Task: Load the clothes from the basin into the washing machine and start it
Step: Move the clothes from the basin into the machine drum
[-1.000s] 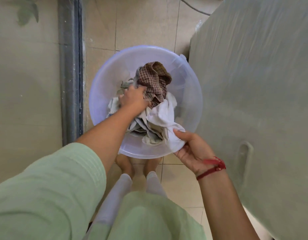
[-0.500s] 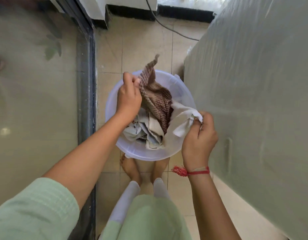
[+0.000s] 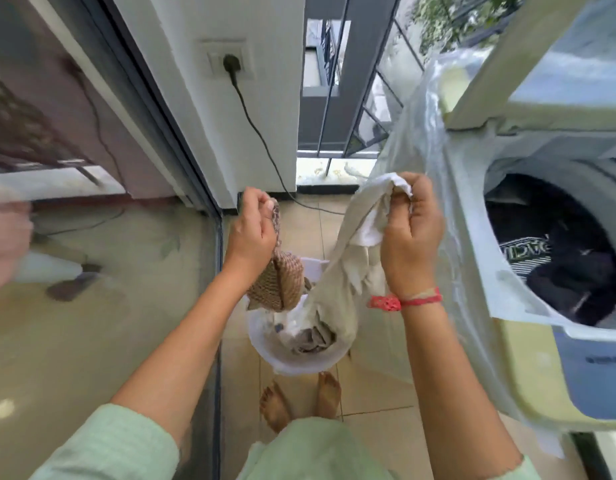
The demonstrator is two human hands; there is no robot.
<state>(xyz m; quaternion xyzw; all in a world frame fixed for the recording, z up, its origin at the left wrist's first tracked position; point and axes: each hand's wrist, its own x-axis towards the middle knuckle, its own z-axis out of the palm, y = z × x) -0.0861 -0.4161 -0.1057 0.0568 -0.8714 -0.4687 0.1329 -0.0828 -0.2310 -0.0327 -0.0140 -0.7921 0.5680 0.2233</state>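
My left hand (image 3: 253, 230) grips a brown checked cloth (image 3: 279, 284) that hangs down above the basin. A pale beige and white garment (image 3: 341, 268) is bunched in my right hand (image 3: 408, 233), and its lower end trails into the basin. The white plastic basin (image 3: 299, 363) stands on the tiled floor in front of my bare feet, with a little more crumpled laundry (image 3: 308, 339) inside. To the right is the top-loading washing machine (image 3: 528, 368), lid raised, with dark clothes (image 3: 569, 268) lying in its drum.
A clear plastic cover (image 3: 434, 161) hangs over the machine's left side, beside my right hand. A glass sliding door (image 3: 102, 306) runs along the left. A black cable (image 3: 261, 140) drops from a wall socket (image 3: 230, 60) to the floor. A balcony railing (image 3: 348, 98) is ahead.
Both hands have lifted their cloths up out of the basin. My view has risen from the basin, and the open washing machine drum has come into sight at right.
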